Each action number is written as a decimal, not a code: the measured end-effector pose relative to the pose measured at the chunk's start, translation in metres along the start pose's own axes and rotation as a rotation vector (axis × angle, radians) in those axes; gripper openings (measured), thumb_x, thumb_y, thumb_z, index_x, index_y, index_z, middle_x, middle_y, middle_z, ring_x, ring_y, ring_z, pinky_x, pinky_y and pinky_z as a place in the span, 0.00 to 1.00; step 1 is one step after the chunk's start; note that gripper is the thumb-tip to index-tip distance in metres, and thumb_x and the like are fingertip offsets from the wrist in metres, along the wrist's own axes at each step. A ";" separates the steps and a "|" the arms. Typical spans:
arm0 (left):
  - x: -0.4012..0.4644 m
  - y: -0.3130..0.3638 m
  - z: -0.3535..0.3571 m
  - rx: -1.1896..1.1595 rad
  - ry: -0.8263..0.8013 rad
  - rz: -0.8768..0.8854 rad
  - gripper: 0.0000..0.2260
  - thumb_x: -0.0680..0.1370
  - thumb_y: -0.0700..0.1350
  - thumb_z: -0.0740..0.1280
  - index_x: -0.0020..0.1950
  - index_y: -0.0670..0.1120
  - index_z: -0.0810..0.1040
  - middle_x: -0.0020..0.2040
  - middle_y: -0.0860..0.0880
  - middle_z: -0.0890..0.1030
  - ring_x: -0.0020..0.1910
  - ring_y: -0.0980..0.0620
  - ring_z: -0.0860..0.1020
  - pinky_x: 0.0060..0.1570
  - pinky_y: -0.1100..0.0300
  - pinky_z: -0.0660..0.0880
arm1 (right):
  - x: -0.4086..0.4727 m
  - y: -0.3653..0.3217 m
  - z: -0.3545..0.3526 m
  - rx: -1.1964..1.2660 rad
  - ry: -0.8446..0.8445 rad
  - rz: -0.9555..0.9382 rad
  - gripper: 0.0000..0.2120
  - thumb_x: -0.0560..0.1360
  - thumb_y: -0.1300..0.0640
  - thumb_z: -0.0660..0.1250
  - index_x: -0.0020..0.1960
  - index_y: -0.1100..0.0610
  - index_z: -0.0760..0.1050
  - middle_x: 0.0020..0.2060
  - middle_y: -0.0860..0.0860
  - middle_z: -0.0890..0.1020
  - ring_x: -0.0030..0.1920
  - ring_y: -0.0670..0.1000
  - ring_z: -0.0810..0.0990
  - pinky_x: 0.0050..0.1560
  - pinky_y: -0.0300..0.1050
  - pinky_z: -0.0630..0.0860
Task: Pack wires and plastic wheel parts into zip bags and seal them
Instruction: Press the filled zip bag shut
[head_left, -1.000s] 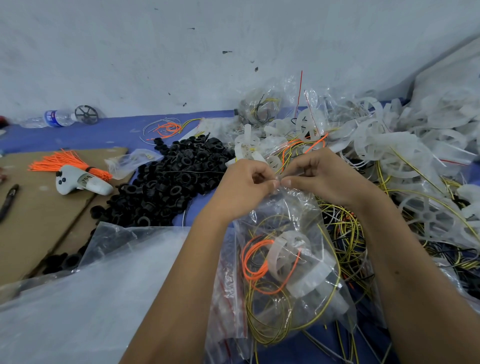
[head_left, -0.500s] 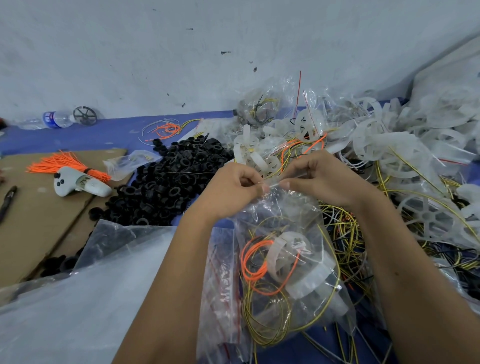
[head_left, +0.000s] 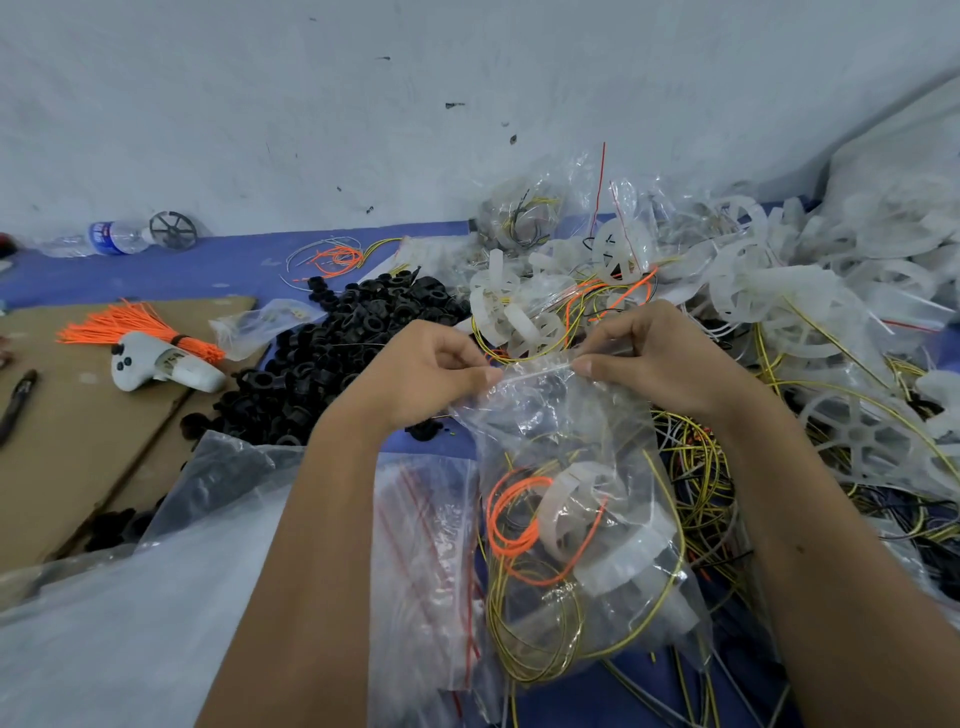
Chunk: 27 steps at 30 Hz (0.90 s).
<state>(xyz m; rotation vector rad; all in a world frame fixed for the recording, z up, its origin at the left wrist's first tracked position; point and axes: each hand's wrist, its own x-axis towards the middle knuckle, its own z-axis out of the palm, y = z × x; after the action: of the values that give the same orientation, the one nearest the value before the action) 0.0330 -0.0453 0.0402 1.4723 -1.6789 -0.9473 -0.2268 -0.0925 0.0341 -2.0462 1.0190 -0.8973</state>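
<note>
**Hands draw apart along the bag's seal**

Since the earlier frame the left hand (head_left: 426, 371) and right hand (head_left: 657, 358) have moved apart, each pinching the top strip of the zip bag (head_left: 582, 499). The bag hangs near the counter's front edge, holding orange wire (head_left: 511, 525), yellow wire and a white wheel part (head_left: 576, 512). Black rings (head_left: 337, 358) are heaped to the left; loose white wheels (head_left: 779, 291) and wires crowd the right side. Empty bags (head_left: 426, 545) lie beneath the left forearm.

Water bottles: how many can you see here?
1. A single water bottle lies on its side at the far left, against the wall, with a black wheel part beside it. Others could be hidden under the piles of bags and parts.
</note>
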 end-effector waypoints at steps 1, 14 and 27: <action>-0.002 -0.004 -0.005 0.012 -0.020 -0.042 0.07 0.78 0.42 0.75 0.43 0.39 0.83 0.35 0.42 0.85 0.32 0.53 0.78 0.38 0.58 0.75 | 0.000 0.002 -0.001 -0.006 0.003 0.011 0.03 0.73 0.63 0.75 0.41 0.58 0.84 0.39 0.51 0.86 0.41 0.44 0.83 0.44 0.34 0.75; -0.013 -0.020 -0.029 -0.103 -0.076 -0.095 0.02 0.77 0.36 0.74 0.44 0.39 0.84 0.36 0.44 0.84 0.30 0.56 0.78 0.34 0.65 0.76 | -0.002 -0.007 -0.002 -0.025 0.033 0.050 0.03 0.73 0.57 0.77 0.41 0.54 0.84 0.36 0.47 0.85 0.36 0.44 0.79 0.41 0.37 0.75; -0.013 0.008 -0.015 -0.078 -0.117 0.174 0.03 0.75 0.30 0.74 0.47 0.34 0.83 0.44 0.30 0.83 0.41 0.44 0.80 0.46 0.58 0.79 | 0.017 -0.052 0.036 -0.176 -0.172 -0.180 0.01 0.73 0.58 0.76 0.43 0.55 0.86 0.37 0.48 0.86 0.40 0.48 0.83 0.44 0.41 0.77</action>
<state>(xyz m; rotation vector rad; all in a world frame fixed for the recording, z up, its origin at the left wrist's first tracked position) 0.0442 -0.0332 0.0539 1.2187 -1.8001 -1.0078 -0.1702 -0.0731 0.0608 -2.3475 0.8568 -0.7256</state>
